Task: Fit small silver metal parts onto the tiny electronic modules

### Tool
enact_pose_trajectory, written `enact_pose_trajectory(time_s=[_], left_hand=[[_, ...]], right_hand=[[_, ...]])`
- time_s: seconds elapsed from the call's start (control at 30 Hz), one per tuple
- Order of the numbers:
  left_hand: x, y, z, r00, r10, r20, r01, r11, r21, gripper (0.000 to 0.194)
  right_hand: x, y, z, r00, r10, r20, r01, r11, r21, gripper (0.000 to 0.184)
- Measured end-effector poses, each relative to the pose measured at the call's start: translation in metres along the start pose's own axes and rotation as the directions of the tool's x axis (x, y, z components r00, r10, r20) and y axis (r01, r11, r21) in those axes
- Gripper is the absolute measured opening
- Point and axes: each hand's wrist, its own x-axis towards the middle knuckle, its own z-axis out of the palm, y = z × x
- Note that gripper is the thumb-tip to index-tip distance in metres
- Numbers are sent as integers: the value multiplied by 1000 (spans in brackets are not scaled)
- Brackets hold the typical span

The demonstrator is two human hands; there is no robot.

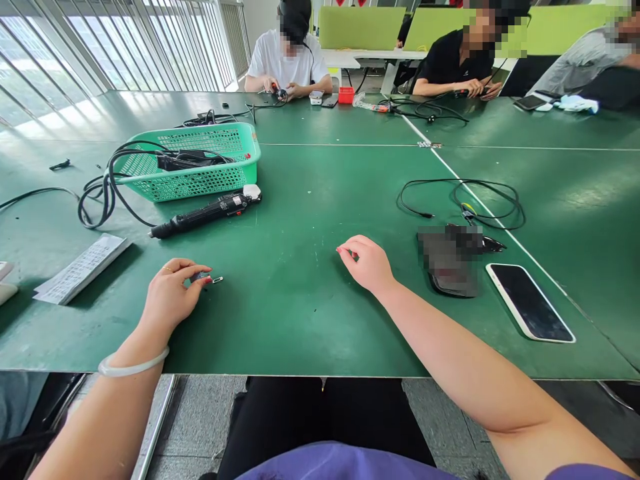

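Small grey piece with a flat silver metal tip (216, 280) is pinched between thumb and fingers of the left hand (173, 292), near left over the dark green glossy tabletop (300, 320). Tip is pointed right; the rest is mostly covered by the fingers. Whether the table is touched by it can't be told. Pale round bangle (135, 363) is worn on the left wrist.

Right hand (369, 265) is placed near centre, fingers curled in, thumb tip brought close to the index finger. Whether anything is gripped there can't be told.

Left side: white printed folded paper (83, 270) is laid left of the left hand. Black cylindrical power screwdriver with a white end (205, 215) is laid aslant, just beside the near wall of a mint-green perforated plastic basket (215, 181). Black cables are held in the basket and looped past its left end.

Right side: white-edged phone with a dark screen (531, 303) is set right of a flat black item, partly blurred (447, 267). Thin black coiled cable (465, 181) is left farther back.

Far side: small dark tools are held by two seated people, one in white (310, 63), one in black (443, 60)
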Motion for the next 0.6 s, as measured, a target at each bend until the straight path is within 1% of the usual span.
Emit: enact_pose_trajectory(time_s=[0.13, 0.37, 0.5, 0.6], left_hand=[[0, -1, 2, 1000, 17, 24, -17, 1000, -16, 31], [-2, 1, 3, 999, 12, 39, -11, 1000, -28, 28], [-2, 4, 0, 996, -33, 81, 35, 999, -19, 29], [-3, 4, -4, 992, -75, 100, 83, 993, -79, 30]], right_hand=[[0, 0, 0, 1000, 6, 0, -6, 1000, 8, 23], [0, -1, -1, 1000, 17, 1, -17, 1000, 24, 23], [0, 0, -1, 1000, 18, 2, -18, 999, 28, 24], [0, 1, 0, 1000, 21, -5, -21, 999, 27, 23]])
